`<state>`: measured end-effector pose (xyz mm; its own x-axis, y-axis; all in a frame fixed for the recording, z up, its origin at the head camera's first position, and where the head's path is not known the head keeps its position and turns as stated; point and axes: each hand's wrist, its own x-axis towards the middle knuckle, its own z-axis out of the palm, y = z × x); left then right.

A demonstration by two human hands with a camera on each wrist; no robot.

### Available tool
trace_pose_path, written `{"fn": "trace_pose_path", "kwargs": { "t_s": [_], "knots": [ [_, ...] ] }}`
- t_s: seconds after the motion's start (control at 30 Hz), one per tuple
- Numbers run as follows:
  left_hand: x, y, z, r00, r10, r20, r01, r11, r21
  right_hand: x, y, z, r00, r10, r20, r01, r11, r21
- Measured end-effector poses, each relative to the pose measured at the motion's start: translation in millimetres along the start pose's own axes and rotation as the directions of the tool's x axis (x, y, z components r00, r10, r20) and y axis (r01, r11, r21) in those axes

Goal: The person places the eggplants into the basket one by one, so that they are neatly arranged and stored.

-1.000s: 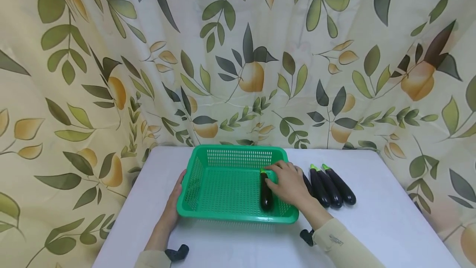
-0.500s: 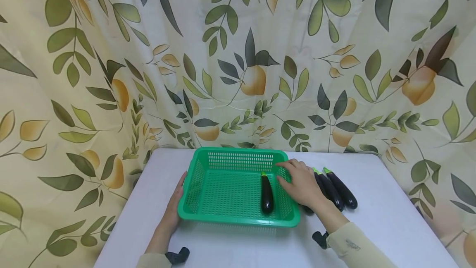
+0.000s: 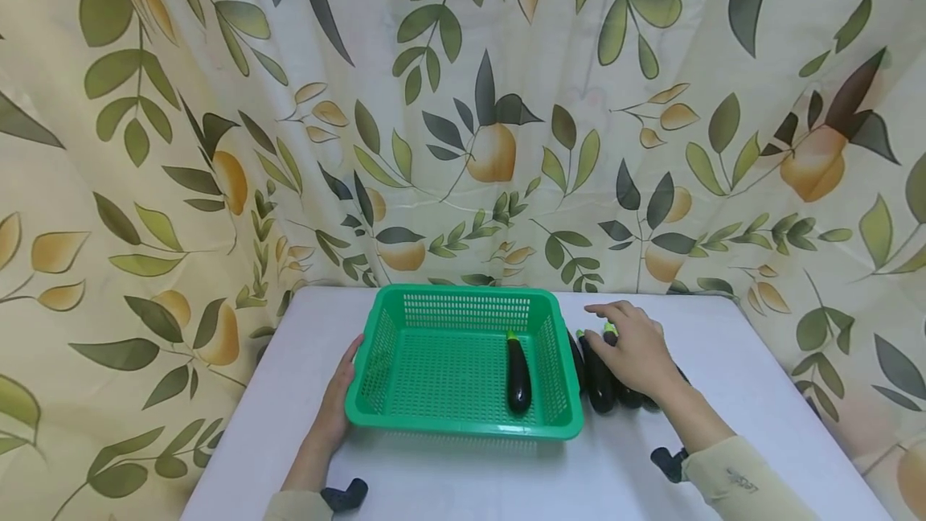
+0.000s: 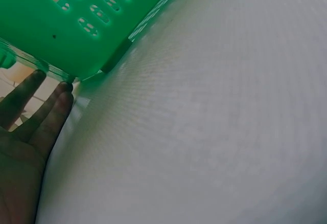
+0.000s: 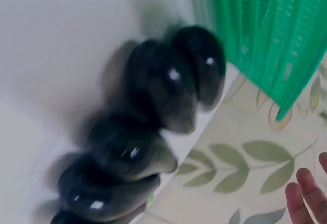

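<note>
A green plastic basket (image 3: 456, 356) stands on the table with one dark eggplant (image 3: 518, 376) lying inside near its right end. My left hand (image 3: 335, 400) touches the basket's left side; in the left wrist view its fingers (image 4: 53, 116) look straight against the green wall. To the right of the basket, several more eggplants (image 3: 598, 376) lie side by side, with bright green stem ends. Above them hovers my right hand (image 3: 637, 350), fingers apart and holding nothing, partly covering the row. The right wrist view shows the rounded ends of these eggplants (image 5: 161, 86) close to the basket.
A white cloth (image 3: 448, 481) covers the table. Behind it hangs a curtain (image 3: 463, 143) printed with leaves and fruit, reaching the table's back edge. Dark devices (image 3: 669, 465) are strapped at both wrists.
My right hand has released the eggplant in the basket and moved right, out over the loose eggplants. The left hand keeps its place at the basket's side.
</note>
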<state>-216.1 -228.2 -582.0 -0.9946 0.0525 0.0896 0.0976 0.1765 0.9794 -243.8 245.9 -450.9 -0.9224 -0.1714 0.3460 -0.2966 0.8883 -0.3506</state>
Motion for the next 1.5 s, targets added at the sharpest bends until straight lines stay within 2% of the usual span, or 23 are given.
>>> {"fn": "trace_pose_path", "kwargs": {
  "t_s": [0.23,0.43,0.8,1.07,1.5],
  "knots": [
    [2.0,0.1,-2.4,1.0,0.009,0.008,-0.009,1.0,0.007,-6.5,29,-6,0.999,0.05,-0.001,-0.05,0.999,-0.022],
    [4.3,-0.4,-4.5,1.0,-0.007,0.004,0.007,1.0,0.003,-10.4,49,-10,0.995,0.094,0.035,-0.094,0.995,-0.018],
    [4.8,-0.5,-4.5,1.0,0.016,0.009,-0.016,1.0,0.001,-13.4,79,-16,0.983,0.16,0.091,-0.159,0.987,-0.026],
    [2.9,4.5,-3.5,1.0,0.022,0.013,-0.022,1.0,0.001,-18.4,97,-17,0.966,0.218,0.141,-0.213,0.976,-0.048],
    [-1.4,1.2,-2.0,1.0,0.003,0.012,-0.003,1.0,-0.006,-29.7,117,-13,0.93,0.288,0.226,-0.28,0.958,-0.066]
  ]
}}
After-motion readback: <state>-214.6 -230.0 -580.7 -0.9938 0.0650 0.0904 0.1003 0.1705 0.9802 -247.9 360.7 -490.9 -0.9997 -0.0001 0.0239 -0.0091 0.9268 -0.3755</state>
